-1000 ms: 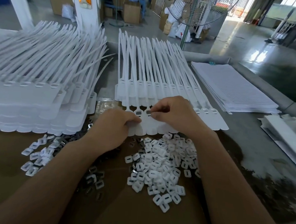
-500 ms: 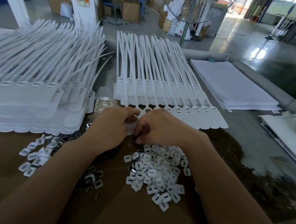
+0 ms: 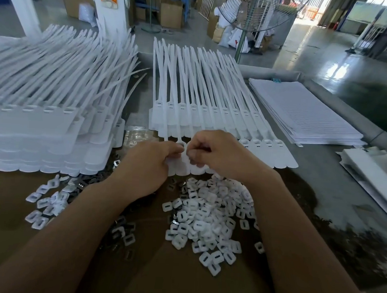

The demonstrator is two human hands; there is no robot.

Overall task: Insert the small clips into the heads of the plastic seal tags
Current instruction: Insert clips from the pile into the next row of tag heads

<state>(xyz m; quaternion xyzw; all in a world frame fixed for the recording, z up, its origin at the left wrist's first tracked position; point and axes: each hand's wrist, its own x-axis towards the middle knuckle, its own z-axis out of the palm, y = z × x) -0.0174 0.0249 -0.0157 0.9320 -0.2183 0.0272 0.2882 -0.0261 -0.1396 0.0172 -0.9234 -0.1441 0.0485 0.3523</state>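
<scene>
A row of white plastic seal tags (image 3: pixel 203 115) lies fanned across the middle of the table, tails pointing away. My left hand (image 3: pixel 150 164) grips the flat end of one tag (image 3: pixel 182 161) at the row's near left edge. My right hand (image 3: pixel 219 154) sits just to its right, thumb and fingers pinched together at that tag's head. The small clip they hold is mostly hidden. A heap of white square clips (image 3: pixel 211 215) lies right below my hands. Darker metal clips (image 3: pixel 122 228) are scattered under my left forearm.
A tall stack of white seal tags (image 3: pixel 42 119) fills the left of the table, with a smaller scatter of clips (image 3: pixel 46 203) in front of it. A pile of white sheets (image 3: pixel 303 112) lies at the right, and white packaging (image 3: pixel 372 171) lies at the far right edge.
My right hand dipped from the tag head toward the clip heap and has come back up to the head. My left hand kept its hold on the tag.
</scene>
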